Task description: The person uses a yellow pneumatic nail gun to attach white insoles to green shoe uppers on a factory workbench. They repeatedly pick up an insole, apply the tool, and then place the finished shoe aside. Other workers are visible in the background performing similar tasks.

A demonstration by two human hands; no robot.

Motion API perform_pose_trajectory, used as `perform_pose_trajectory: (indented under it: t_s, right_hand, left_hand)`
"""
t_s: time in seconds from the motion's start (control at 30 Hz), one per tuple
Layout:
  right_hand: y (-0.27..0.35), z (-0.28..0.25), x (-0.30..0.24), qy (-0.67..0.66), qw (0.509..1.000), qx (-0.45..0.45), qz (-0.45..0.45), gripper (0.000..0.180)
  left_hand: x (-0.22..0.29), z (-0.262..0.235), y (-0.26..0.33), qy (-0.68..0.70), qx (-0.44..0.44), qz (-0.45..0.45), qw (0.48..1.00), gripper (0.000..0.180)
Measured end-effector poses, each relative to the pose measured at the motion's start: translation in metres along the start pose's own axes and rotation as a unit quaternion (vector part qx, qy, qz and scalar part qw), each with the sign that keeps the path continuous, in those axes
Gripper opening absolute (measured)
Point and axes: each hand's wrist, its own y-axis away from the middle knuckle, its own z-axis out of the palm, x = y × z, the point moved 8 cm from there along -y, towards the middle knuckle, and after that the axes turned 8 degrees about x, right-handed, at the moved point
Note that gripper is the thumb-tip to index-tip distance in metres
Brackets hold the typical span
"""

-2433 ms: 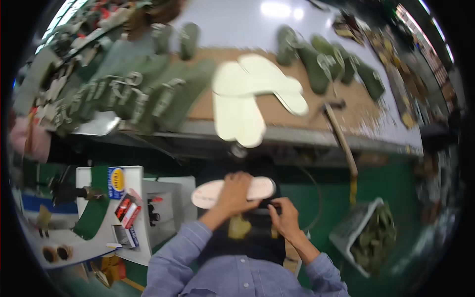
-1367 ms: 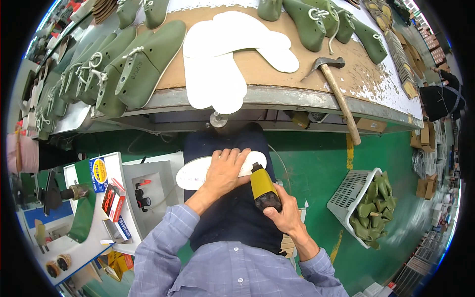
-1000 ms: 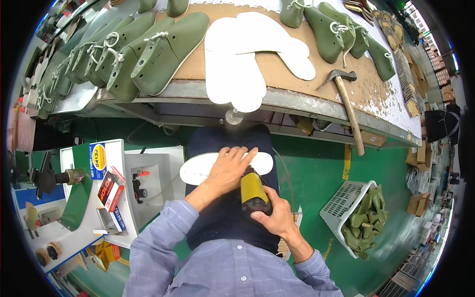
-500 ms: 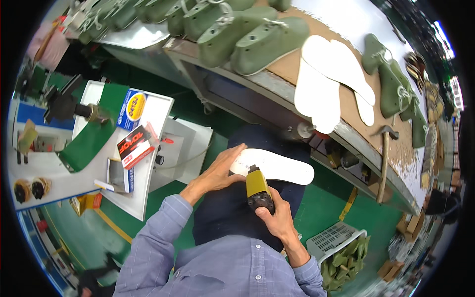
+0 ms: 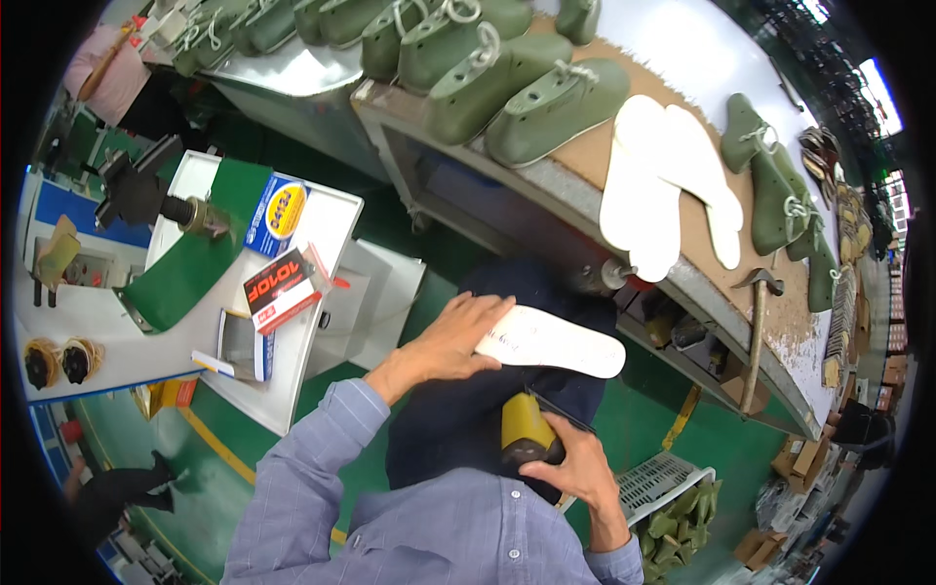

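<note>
Over my lap, my left hand [image 5: 450, 341] is closed on one end of a white insole [image 5: 565, 343], thumb below and fingers along the upper edge. The insole's other end points right, and faint marks show on its face. Below it and apart from it, my right hand [image 5: 577, 463] grips a yellow-and-black staple gun [image 5: 526, 426]. The tool is slightly blurred, and part of its body is hidden by the fingers.
The bench at upper right bears green shoe lasts [image 5: 561, 112], loose white insoles [image 5: 639, 195] and a hammer [image 5: 758, 336]. Left stands a white machine table [image 5: 288, 390] with small boxes [image 5: 278, 214]. A grey basket [image 5: 668, 483] and green lasts lie at lower right.
My right hand has drawn the staple gun down, away from the insole. My left hand and the insole have shifted slightly right, and the whole view has moved a little.
</note>
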Motion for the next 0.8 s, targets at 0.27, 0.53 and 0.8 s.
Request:
perform_pose_trajectory:
  t_s: [0.27, 0.53, 0.8]
  right_hand:
    - [0.044, 0.021, 0.118, -0.464, 0.807, 0.161, 0.329, 0.074]
    - [0.031, -0.089, -0.03, -0.657, 0.754, 0.021, 0.013, 0.092]
    - [-0.186, -0.261, -0.102, -0.437, 0.826, 0.323, -0.15, 0.052]
  left_hand:
    - [0.068, 0.029, -0.039, -0.159, -0.002, 0.107, 0.982, 0.092]
    - [0.174, -0.086, -0.058, -0.194, 0.263, 0.428, 0.843, 0.07]
    - [0.184, -0.116, -0.135, -0.065, 0.234, 0.19, 0.951, 0.098]
